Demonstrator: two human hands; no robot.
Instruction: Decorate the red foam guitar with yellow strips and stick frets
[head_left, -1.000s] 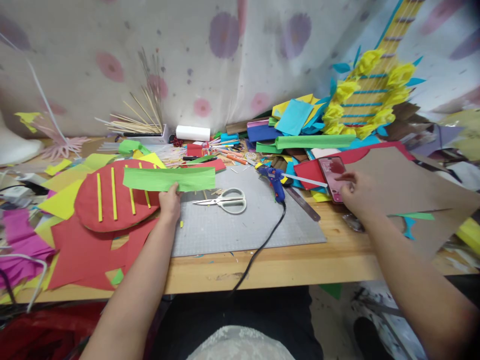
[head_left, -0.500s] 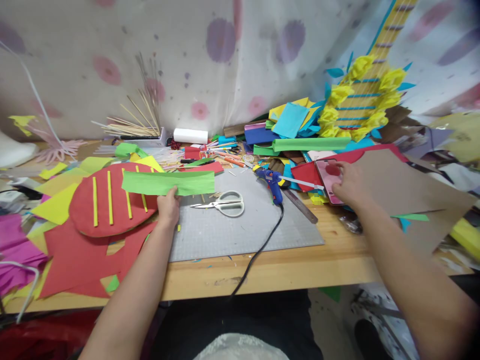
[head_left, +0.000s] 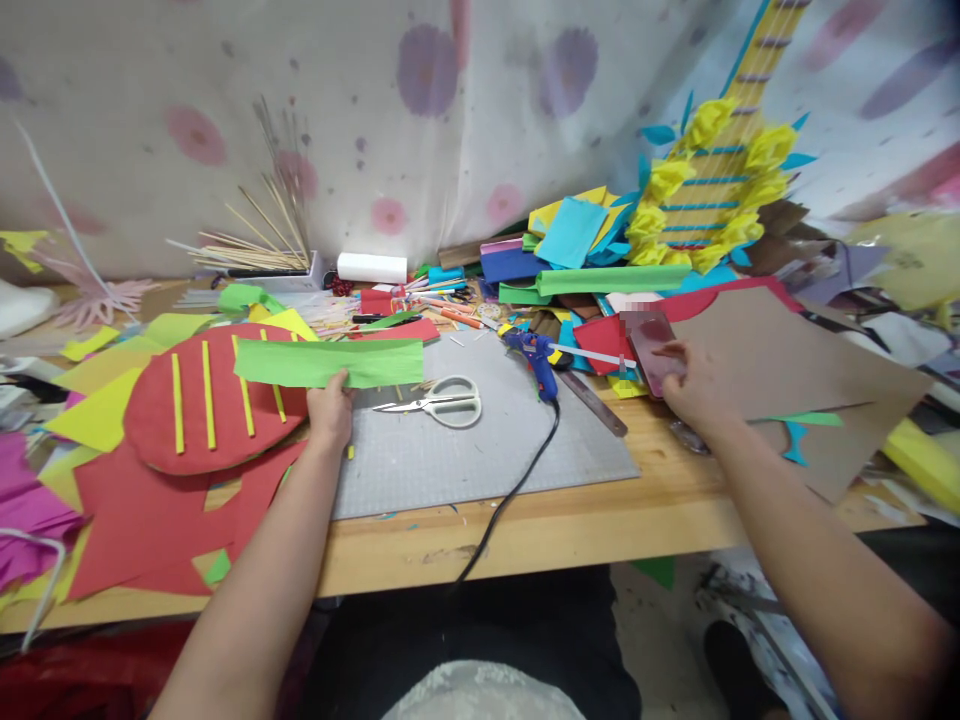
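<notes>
My left hand [head_left: 330,408] pinches the lower edge of a green crepe paper strip [head_left: 375,362], held out level above the table. Behind the strip's left part lies a red oval piece [head_left: 225,455] with yellow bars across it. My right hand [head_left: 694,380] reaches to a smartphone [head_left: 643,335], its fingers stretched over the pinkish screen and holding nothing that I can see. Between my hands, white-handled scissors [head_left: 456,402] rest on a grey cutting mat [head_left: 450,470]. A blue glue gun [head_left: 536,358] with a glue stick in its back lies nearer my right hand.
A metal ruler [head_left: 596,402] lies right of the glue gun, whose black cord [head_left: 499,512] crosses the front table edge. Brown card [head_left: 795,365] spreads at right. A yellow-flowered guitar shape [head_left: 709,205] stands behind. Wooden sticks [head_left: 251,255] and coloured paper crowd the back and left.
Over the phone, my right hand's fingers have shifted and its screen looks darker. My left hand still holds the green strip. The whole view has shifted slightly.
</notes>
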